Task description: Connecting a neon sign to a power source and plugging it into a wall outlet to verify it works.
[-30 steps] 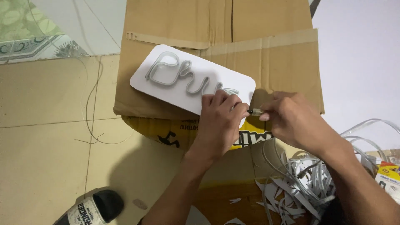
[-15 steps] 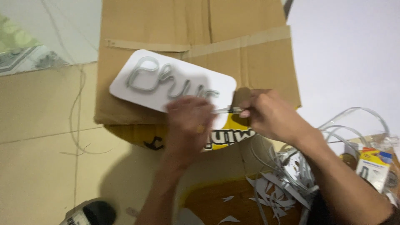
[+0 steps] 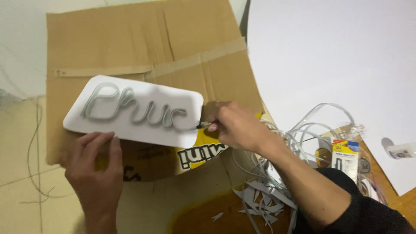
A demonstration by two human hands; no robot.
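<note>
While my left hand (image 3: 96, 167) presses flat on the near edge of the white sign board (image 3: 134, 113), lying on the cardboard box (image 3: 143, 47), my right hand (image 3: 236, 125) pinches a small tool (image 3: 203, 126) at the tubing's end (image 3: 190, 127). Item: probably light, stiff board; flexible tube; best steadied by the edges.

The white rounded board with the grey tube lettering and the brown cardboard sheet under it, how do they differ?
The white rounded board with grey tube lettering is small, smooth and round-cornered; the brown cardboard sheet is far larger, creased and taped across. The board lies tilted on top; the cardboard lies beneath it. The left hand touches the board's lower edge and the right hand holds a small tool at its right end. Both are flat.
</note>
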